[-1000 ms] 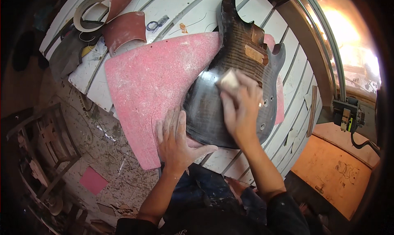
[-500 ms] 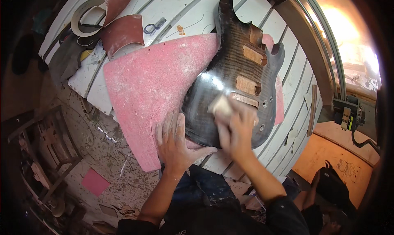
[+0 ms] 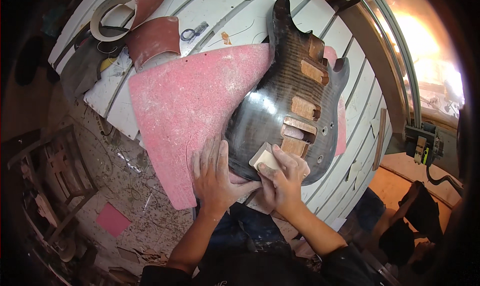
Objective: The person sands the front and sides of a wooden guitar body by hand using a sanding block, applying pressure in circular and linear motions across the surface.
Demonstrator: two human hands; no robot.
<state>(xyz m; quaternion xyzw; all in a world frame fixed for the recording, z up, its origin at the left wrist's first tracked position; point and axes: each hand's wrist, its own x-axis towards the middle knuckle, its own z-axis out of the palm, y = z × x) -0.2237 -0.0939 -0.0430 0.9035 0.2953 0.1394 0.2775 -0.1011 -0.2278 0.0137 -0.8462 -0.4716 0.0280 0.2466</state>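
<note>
The right hand (image 3: 286, 178) has its grip closed around a pale block (image 3: 263, 158), squared and smooth-looking, pressed flat on the guitar body (image 3: 262, 123) near its lower rim. The left hand (image 3: 215, 173) has an open grip — fingers straight and dusty on the mat (image 3: 182, 103), thumb stretched out by the body's lower edge.

The body lies face up, partly over the mat on the tabletop (image 3: 305, 16). It is curved and horned, with striped brown wood darkening to grey-black toward the edges and a bright glare on the upper left of its broad end. Squarish cavities show bare, lighter wood.

The mat is pink, speckled with whitish dust; the tabletop is white slats with dark gaps. Toward the far left lie curled red-brown sheets (image 3: 155, 38) — stiff, dust-smeared — beside a pale ring (image 3: 95, 23).
</note>
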